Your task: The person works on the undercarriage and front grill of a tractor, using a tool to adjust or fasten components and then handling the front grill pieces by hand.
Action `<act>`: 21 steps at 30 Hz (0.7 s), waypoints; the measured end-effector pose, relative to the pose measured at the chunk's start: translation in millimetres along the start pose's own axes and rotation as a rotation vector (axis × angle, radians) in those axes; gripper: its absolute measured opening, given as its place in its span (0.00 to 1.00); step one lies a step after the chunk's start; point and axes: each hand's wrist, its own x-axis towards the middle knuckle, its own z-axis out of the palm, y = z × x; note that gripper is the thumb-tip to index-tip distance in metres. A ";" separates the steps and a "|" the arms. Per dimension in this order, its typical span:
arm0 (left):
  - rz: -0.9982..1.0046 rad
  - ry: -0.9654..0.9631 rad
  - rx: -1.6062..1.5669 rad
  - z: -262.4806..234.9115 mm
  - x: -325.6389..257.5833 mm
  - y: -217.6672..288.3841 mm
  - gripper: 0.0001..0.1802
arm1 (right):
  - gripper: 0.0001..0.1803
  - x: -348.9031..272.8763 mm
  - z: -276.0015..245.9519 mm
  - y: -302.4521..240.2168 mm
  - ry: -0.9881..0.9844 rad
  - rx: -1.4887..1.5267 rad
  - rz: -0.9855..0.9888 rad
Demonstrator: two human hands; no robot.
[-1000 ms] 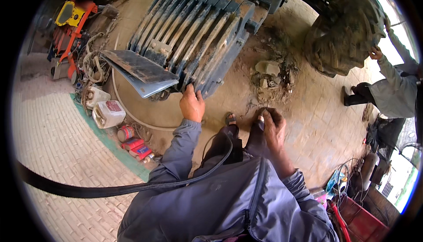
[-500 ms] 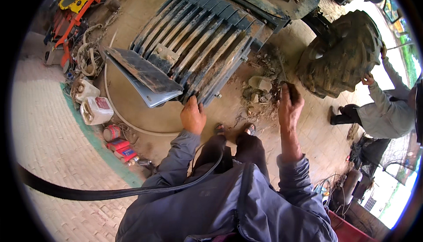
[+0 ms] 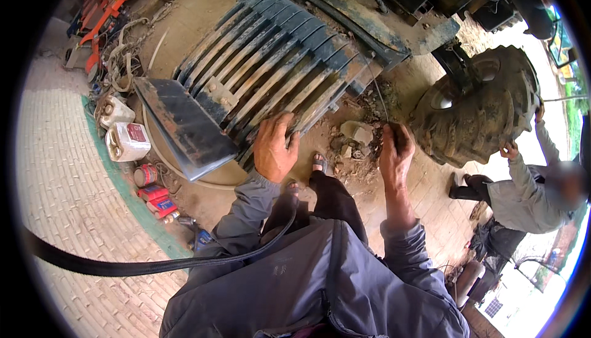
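Note:
My right hand (image 3: 396, 153) is closed in a pinch on a thin metal rod (image 3: 381, 99), which slants up and left toward the side of a row of dark, dusty metal slabs (image 3: 271, 61) at the machine's front. At the slabs' near end is my left hand (image 3: 275, 147), fingers bent and thumb apart, with nothing visible in it. Whether its fingertips touch the slabs I cannot tell. Left of that hand, a dark metal panel (image 3: 184, 122) with a bent edge leans against the slabs.
Another person (image 3: 523, 196) at the right holds a large treaded tyre (image 3: 480, 107). Rubble (image 3: 354, 138) lies between my feet and the machine. Along the left stand white jugs (image 3: 128, 141), red boxes (image 3: 157, 201) and an orange-yellow machine (image 3: 101, 24). A black strap (image 3: 123, 269) crosses my left side.
My left hand has come off the slabs' near corner by the panel and moved onto their end, fingers loosened. My right hand has shifted slightly left. My feet have stepped, and the view has turned.

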 end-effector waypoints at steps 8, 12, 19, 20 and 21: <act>-0.035 -0.051 0.084 14.0 21.6 -6.0 0.29 | 0.08 48.9 -1.3 8.5 -0.141 -0.116 -0.023; -0.070 -0.032 0.111 15.1 20.0 -6.5 0.29 | 0.06 61.2 -1.8 -3.9 -0.182 -0.175 -0.074; -0.116 -0.025 0.079 16.2 22.0 -3.6 0.29 | 0.07 85.4 17.1 3.3 -0.243 -0.092 -0.048; -0.109 -0.024 0.078 15.4 22.6 -3.1 0.29 | 0.07 85.0 15.6 7.6 -0.253 -0.137 -0.050; -0.106 -0.022 0.079 15.2 23.0 -3.7 0.30 | 0.07 84.9 16.3 7.9 -0.268 -0.182 -0.052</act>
